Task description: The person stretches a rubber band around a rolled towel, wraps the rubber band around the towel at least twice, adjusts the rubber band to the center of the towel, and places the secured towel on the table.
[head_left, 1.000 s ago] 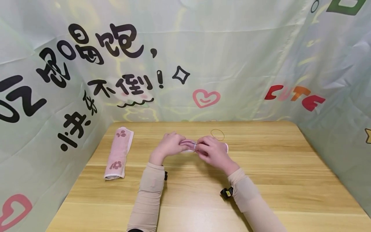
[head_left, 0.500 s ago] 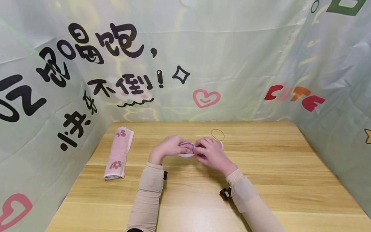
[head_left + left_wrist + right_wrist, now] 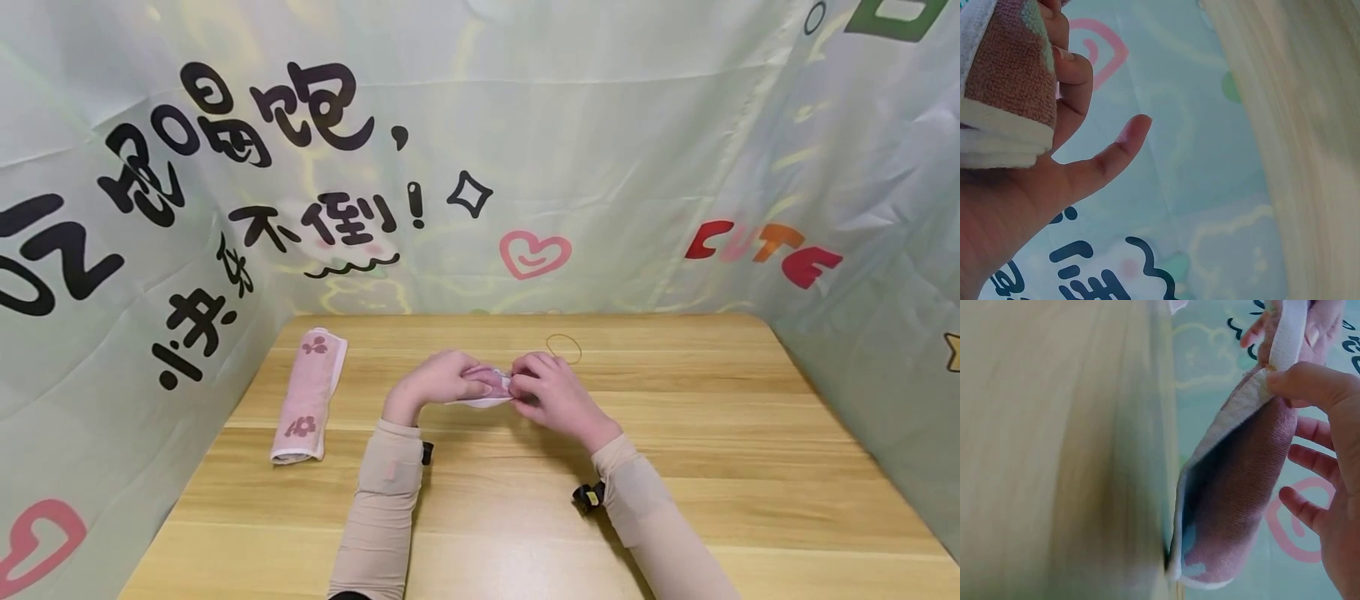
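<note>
A pink towel [image 3: 497,385] with white edging is bunched into a narrow roll between my two hands, above the middle of the table. My left hand [image 3: 435,380] grips its left part; in the left wrist view its fingers curl behind the towel [image 3: 1013,69], with one digit sticking out. My right hand [image 3: 555,396] pinches the towel between thumb and fingers. At the thumb the towel [image 3: 1241,481] narrows, then flares into a loose, hollow end in the right wrist view. Just beyond my right hand a thin yellowish rubber band [image 3: 562,335] lies on the table.
A second pink towel [image 3: 306,396], folded into a long strip with flower prints, lies on the left of the wooden table [image 3: 675,467]. A printed cloth curtain [image 3: 622,167] stands behind the table and along both sides.
The towel's far end, at first showing right of my right hand, has gone from the head view. My right hand shifted slightly left, then back right, uncovering more of the towel's middle.
</note>
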`<state>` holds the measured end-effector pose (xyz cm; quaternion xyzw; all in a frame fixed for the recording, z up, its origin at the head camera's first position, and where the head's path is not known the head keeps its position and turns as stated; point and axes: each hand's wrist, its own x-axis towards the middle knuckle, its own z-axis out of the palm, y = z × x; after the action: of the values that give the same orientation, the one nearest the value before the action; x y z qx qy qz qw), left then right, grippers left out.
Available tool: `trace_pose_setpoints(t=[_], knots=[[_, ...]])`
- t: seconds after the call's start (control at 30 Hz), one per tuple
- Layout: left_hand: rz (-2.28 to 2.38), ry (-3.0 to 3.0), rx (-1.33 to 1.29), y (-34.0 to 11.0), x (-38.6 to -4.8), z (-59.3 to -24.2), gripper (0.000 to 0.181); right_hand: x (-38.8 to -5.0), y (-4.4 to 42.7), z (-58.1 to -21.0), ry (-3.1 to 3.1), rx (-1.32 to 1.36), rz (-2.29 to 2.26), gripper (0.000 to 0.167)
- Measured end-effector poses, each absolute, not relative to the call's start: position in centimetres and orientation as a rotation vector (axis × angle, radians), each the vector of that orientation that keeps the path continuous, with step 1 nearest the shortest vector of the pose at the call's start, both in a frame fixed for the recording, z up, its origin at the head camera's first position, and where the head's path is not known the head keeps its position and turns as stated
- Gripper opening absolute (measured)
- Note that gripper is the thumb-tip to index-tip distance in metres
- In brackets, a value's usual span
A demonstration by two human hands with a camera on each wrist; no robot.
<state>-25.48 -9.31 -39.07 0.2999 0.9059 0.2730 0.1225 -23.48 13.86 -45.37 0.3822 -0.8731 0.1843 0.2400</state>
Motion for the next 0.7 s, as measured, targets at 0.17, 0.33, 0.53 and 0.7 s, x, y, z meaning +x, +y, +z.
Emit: trace_pose_setpoints(t=[0.17, 0.33, 0.53, 0.7], knots=[[0.878, 2.573, 0.882, -9.5, -25.4, -38.8, 0.023, -23.3, 13.7, -45.0, -2.472, 0.968, 0.532, 0.039], [0.841, 2.63, 0.827, -9.0, -25.2, -38.9, 0.033, -23.2, 13.7, -44.9, -2.516, 0.879, 0.47, 0.043], [0.554, 2.957, 0.782, -7.6, -24.7, -38.8, 0.051, -23.4, 14.5, -44.6, -2.546, 0.807, 0.52, 0.036], [0.449, 3.092, 0.793, -6.5, -24.2, -38.8, 0.062, -23.7, 15.0, -44.3, -2.515, 0.823, 0.527, 0.032]])
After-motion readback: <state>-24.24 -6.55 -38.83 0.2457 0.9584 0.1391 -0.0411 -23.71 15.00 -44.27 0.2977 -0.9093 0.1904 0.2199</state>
